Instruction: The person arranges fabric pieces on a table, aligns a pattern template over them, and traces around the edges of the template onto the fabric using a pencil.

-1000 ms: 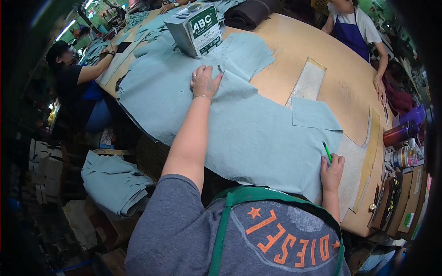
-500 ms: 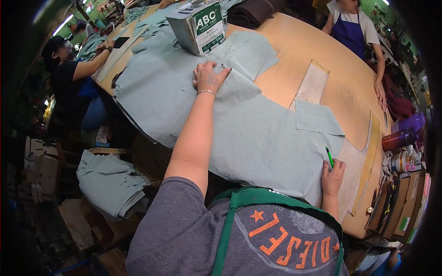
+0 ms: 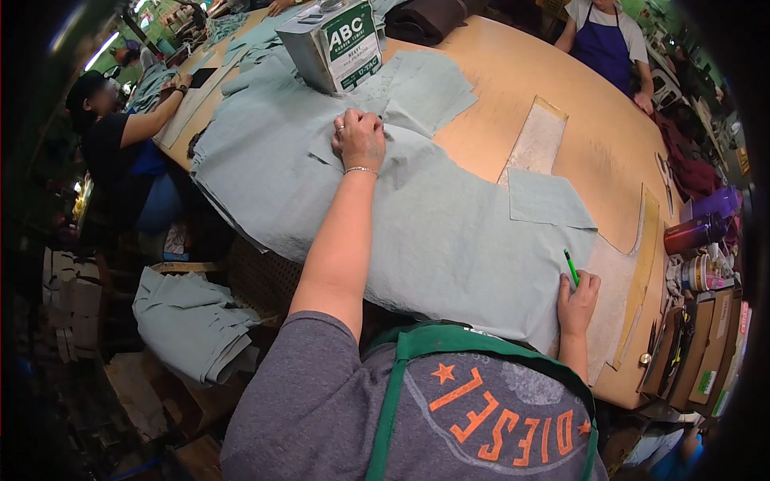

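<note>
A large pale grey-green sheet of leather or cloth point(image 3: 457, 240) lies spread over the table in front of me, wrinkled near its far side. My left hand point(image 3: 359, 140), with a ring and a bracelet, is closed on the sheet, just below a metal cement can point(image 3: 333, 48) standing on it. The fingertips are partly hidden, and the material puckers beside them. At the sheet's right edge, my right hand point(image 3: 578, 303) holds a green pen point(image 3: 570, 266) that points up and away. A smaller grey-green piece point(image 3: 550, 199) lies on top of the sheet near the pen.
Worn pattern boards point(image 3: 539, 140) lie on the wooden table point(image 3: 618, 160). Scissors point(image 3: 666, 180), a dark tumbler point(image 3: 694, 234) and boxes point(image 3: 696, 353) line the right edge. Folded grey-green material point(image 3: 188, 321) rests lower left. Co-workers stand at left point(image 3: 120, 128) and far right point(image 3: 605, 48).
My left hand's fingers have drawn together on the sheet, raising a fold to their left. My right hand keeps the pen. The far-right co-worker's hand has left the scissors.
</note>
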The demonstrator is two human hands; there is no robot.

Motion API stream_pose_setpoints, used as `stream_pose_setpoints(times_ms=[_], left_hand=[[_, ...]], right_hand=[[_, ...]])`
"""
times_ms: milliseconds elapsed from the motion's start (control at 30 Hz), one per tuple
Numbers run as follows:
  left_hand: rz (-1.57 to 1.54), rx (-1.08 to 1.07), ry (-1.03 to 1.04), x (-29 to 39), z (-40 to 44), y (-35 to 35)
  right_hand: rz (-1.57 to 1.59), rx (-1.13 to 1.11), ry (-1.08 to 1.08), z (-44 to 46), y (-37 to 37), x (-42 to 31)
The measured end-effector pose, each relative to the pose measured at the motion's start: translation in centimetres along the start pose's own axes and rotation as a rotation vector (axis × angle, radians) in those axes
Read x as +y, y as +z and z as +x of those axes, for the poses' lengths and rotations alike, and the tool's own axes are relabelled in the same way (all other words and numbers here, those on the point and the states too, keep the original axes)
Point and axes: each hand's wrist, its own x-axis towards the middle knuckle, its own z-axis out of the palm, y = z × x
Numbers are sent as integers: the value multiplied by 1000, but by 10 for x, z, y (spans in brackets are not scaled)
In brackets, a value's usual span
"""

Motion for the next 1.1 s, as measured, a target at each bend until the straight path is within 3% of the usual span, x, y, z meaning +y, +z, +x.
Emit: stream_pose_setpoints(times_ms=[267, 467, 767, 1100], left_hand=[[7, 130, 188, -8, -3, 9], [-174, 0, -37, 0, 0, -4], [-30, -251, 0, -10, 15, -5], [-329, -328, -65, -28, 28, 2]], right_hand=[[-2, 8, 6, -1, 0, 0], [12, 24, 0, -1, 0, 0], [26, 28, 24, -1, -1, -1], [34, 22, 23, -1, -1, 1]])
